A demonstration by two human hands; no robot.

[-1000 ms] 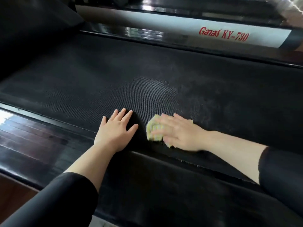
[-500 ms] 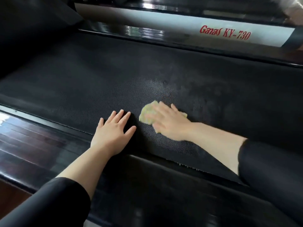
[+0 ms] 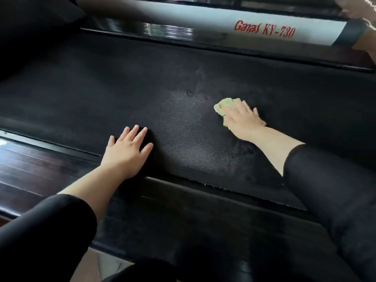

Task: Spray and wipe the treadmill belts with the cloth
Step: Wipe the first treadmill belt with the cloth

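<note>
Head view: left hand [image 3: 128,151] flat on belt [image 3: 101,88]; right hand [image 3: 242,119], fingers straight, presses cloth [image 3: 222,105]; rail [image 3: 183,12] reads "Ganas KY-730".

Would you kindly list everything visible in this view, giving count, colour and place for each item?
treadmill belt: one, black and textured, across the middle of the view
cloth: one, yellow-green, on the belt under the right hand
near side rail: one, glossy black, along the belt's near edge
far side panel: one, silver-grey, beyond the belt at the top
lettering: one line, red, reads "Ganas KY-730", on the far side panel
wooden floor: one area, dark brown, lower left
sleeves: two, black, on both forearms
left hand: one, flat on the belt's near edge
right hand: one, presses the cloth onto the belt
</note>
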